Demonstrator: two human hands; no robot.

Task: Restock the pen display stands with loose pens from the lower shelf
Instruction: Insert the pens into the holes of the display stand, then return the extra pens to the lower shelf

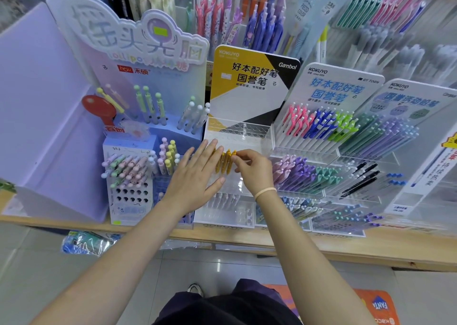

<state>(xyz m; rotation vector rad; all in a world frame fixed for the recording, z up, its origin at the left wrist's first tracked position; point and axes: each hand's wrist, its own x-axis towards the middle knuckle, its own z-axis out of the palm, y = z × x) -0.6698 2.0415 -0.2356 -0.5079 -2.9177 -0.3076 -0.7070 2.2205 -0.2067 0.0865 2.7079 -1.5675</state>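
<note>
Left hand lying flat with fingers straight against yellow pens, right hand fingers pinching one pen top, clear display stand sitting beneath.

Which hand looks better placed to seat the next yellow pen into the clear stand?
The right hand, probably: its fingertips already pinch the tops of the yellow pens standing in the clear acrylic Kokuyo stand. The left hand lies flat with straight fingers beside them, steadying rather than gripping.
</note>
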